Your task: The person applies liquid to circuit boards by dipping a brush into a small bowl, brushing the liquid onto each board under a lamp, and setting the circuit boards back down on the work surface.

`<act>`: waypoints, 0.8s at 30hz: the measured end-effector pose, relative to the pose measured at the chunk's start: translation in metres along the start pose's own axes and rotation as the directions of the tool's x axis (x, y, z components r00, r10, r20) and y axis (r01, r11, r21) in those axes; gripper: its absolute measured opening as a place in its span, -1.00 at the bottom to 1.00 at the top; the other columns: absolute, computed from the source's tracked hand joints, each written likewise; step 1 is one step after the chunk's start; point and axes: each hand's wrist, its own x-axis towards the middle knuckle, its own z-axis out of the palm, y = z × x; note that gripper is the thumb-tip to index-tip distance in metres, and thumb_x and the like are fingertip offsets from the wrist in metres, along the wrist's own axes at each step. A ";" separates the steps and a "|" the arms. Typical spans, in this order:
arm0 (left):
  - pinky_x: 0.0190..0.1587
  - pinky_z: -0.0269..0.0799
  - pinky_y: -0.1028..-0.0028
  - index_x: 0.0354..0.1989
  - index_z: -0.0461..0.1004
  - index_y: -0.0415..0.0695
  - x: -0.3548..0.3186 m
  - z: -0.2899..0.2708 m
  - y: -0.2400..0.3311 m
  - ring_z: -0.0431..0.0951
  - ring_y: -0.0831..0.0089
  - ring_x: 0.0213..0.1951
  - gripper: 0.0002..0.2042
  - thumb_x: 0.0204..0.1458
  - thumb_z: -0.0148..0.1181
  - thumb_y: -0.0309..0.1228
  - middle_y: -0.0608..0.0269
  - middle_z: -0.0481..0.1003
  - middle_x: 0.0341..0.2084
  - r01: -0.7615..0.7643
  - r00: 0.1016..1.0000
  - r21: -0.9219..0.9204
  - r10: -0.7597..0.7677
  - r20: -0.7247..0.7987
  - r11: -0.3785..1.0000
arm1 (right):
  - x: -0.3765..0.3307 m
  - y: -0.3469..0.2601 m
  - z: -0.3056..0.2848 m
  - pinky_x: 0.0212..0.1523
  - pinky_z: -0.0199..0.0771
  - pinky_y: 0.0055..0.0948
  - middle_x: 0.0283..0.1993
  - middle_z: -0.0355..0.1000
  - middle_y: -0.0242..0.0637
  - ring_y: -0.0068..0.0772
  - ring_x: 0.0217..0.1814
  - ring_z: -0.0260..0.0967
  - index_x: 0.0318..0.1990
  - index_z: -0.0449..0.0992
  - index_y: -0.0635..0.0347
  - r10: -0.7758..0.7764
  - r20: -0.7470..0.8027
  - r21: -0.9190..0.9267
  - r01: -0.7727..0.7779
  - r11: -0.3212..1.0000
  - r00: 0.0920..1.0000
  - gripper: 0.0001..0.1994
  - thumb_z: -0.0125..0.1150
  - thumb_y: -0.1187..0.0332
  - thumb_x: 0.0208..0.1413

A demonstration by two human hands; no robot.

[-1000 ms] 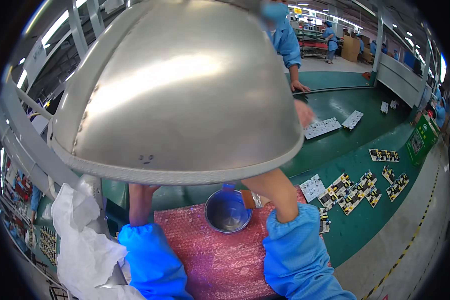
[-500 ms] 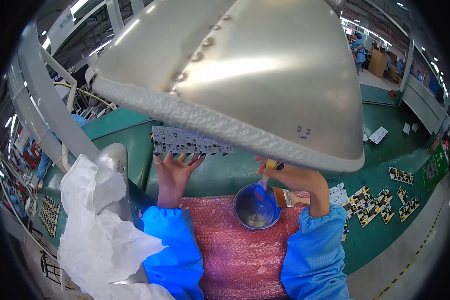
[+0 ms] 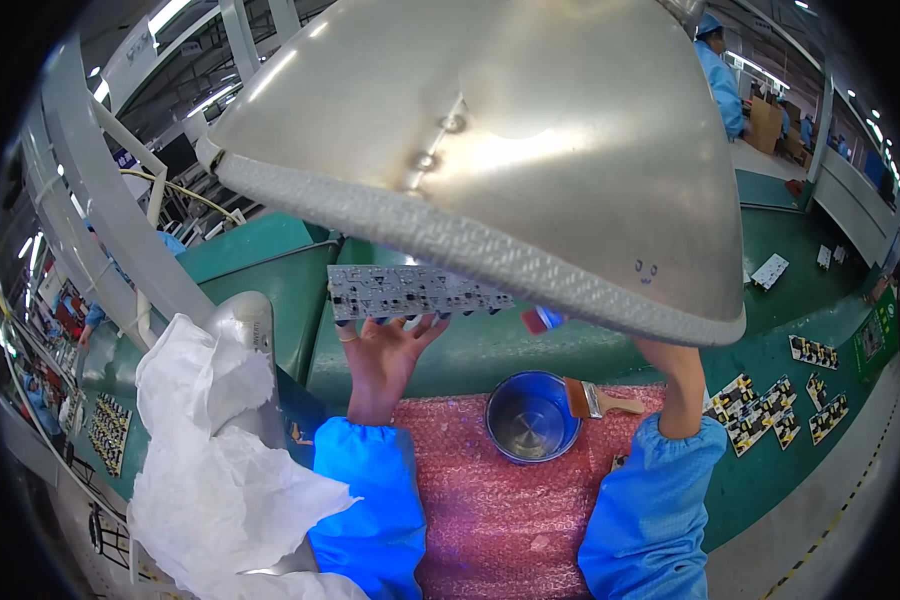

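Note:
My left hand (image 3: 378, 362) grips a long white circuit board (image 3: 410, 292) dotted with small dark parts, holding it up by its lower edge with my fingers behind it. The board's upper right part lies close under a metal lamp hood. Of my right hand, only the wrist end (image 3: 670, 360) shows; the fingers are hidden behind the hood. A brush (image 3: 542, 320) pokes out from under the hood's rim, its tip near the board's right end. Below, a metal bowl (image 3: 532, 455) with a little clear liquid stands on pink bubble wrap (image 3: 470, 520). A second, wooden-handled brush (image 3: 600, 400) rests across its rim.
The large metal hood (image 3: 550, 180) hangs over the bench and blocks much of the view. White crumpled cloth (image 3: 210, 450) drapes a stand at left. Several populated circuit boards (image 3: 760, 410) lie on the green bench at right. A co-worker (image 3: 718, 75) stands far right.
The brush in my right hand has lifted out of the bowl toward the board, and that hand has gone behind the hood. My left hand still holds the board. The view has shifted slightly.

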 end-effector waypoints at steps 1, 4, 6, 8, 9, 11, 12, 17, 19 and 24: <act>0.23 0.02 -0.28 0.21 0.09 -0.15 -0.001 0.000 -0.005 0.12 -0.22 0.15 -0.27 -0.02 0.08 0.09 -0.13 0.01 0.20 0.003 1.000 0.005 -0.003 0.002 1.000 | -0.002 0.004 0.008 0.05 0.33 -0.33 -0.02 0.42 -0.16 -0.20 0.00 0.35 -0.02 0.43 0.17 0.004 -0.004 0.003 -0.004 1.000 1.000 -0.71 0.18 0.36 0.10; 0.26 -0.03 -0.26 0.18 0.24 -0.04 -0.002 -0.007 -0.022 0.10 -0.21 0.23 -0.37 -0.06 0.11 0.00 -0.01 0.20 0.19 0.013 0.994 0.058 -0.019 0.104 0.998 | -0.004 0.008 0.043 0.12 0.30 -0.30 0.09 0.34 -0.24 -0.22 0.11 0.28 0.07 0.35 0.13 0.346 0.000 0.499 -0.300 0.813 0.938 -0.67 0.13 0.39 0.14; 0.27 -0.04 -0.25 0.19 0.23 -0.02 0.000 -0.014 -0.035 0.11 -0.17 0.24 -0.37 -0.05 0.10 0.00 0.04 0.19 0.21 0.024 0.985 0.075 -0.037 0.171 0.997 | -0.001 -0.013 0.061 0.13 0.30 -0.30 0.11 0.31 -0.26 -0.26 0.15 0.26 0.07 0.33 0.13 0.332 0.134 0.975 -0.183 0.122 0.934 -0.69 0.09 0.42 0.16; 0.28 -0.07 -0.24 0.23 0.19 0.00 -0.009 -0.009 -0.030 0.13 -0.04 0.26 -0.36 -0.03 0.09 0.01 0.14 0.17 0.24 0.030 0.966 0.120 -0.059 0.251 0.992 | 0.007 -0.039 0.076 0.11 0.35 -0.28 0.09 0.32 -0.23 -0.28 0.15 0.28 0.05 0.33 0.16 0.304 0.120 0.953 -0.196 0.233 0.945 -0.72 0.05 0.44 0.18; 0.28 -0.07 -0.24 0.23 0.19 0.00 -0.003 -0.012 -0.047 0.13 -0.04 0.26 -0.36 -0.03 0.09 0.01 0.14 0.17 0.24 0.055 0.963 0.102 -0.080 0.258 0.993 | 0.006 -0.035 0.076 0.09 0.37 -0.27 0.08 0.33 -0.21 -0.28 0.13 0.29 0.04 0.33 0.18 0.317 0.087 0.861 -0.231 0.453 0.944 -0.73 0.03 0.44 0.19; 0.28 -0.05 -0.23 0.25 0.16 -0.01 -0.013 -0.001 -0.033 0.12 0.00 0.27 -0.32 -0.03 0.10 0.05 0.14 0.16 0.25 0.014 0.976 0.174 -0.052 0.213 0.985 | 0.018 -0.065 0.076 0.04 0.43 -0.25 0.03 0.36 -0.17 -0.27 0.07 0.34 0.02 0.34 0.23 0.281 0.089 0.816 -0.232 0.530 0.956 -0.75 0.01 0.46 0.20; 0.28 -0.05 -0.23 0.25 0.16 -0.01 -0.013 -0.001 -0.035 0.12 0.00 0.27 -0.32 -0.03 0.10 0.05 0.14 0.16 0.25 0.014 0.976 0.176 -0.051 0.212 0.984 | 0.019 -0.067 0.077 0.02 0.45 -0.24 0.01 0.37 -0.15 -0.27 0.05 0.36 0.02 0.34 0.25 0.276 0.101 0.837 -0.231 0.495 0.956 -0.76 0.00 0.47 0.21; 0.30 -0.04 -0.18 0.29 0.06 -0.05 -0.015 0.006 -0.039 0.11 0.07 0.28 -0.27 0.00 0.11 0.04 0.14 0.10 0.26 0.049 0.985 0.194 -0.079 0.154 0.980 | 0.019 -0.071 0.082 -0.08 0.53 -0.23 -0.08 0.42 -0.12 -0.22 -0.07 0.43 -0.03 0.37 0.32 0.260 0.116 0.878 -0.221 0.424 0.959 -0.78 0.02 0.49 0.18; 0.30 -0.03 -0.17 0.29 0.05 -0.05 -0.015 0.003 -0.038 0.10 0.07 0.29 -0.28 0.01 0.10 0.02 0.13 0.10 0.26 0.041 0.979 0.199 -0.079 0.188 0.979 | 0.021 -0.076 0.079 -0.08 0.53 -0.24 -0.10 0.42 -0.12 -0.22 -0.08 0.43 -0.05 0.38 0.33 0.264 0.109 0.890 -0.212 0.405 0.958 -0.79 0.02 0.50 0.17; 0.32 -0.03 -0.14 0.29 0.03 -0.04 -0.017 0.011 -0.038 0.10 0.07 0.29 -0.31 0.05 0.08 -0.01 0.13 0.10 0.26 0.038 0.982 0.240 -0.080 0.169 0.970 | 0.019 -0.067 0.071 -0.01 0.41 -0.36 -0.14 0.45 -0.16 -0.31 -0.11 0.41 -0.06 0.42 0.30 0.089 0.086 0.475 -0.120 0.872 0.992 -0.76 0.11 0.45 0.12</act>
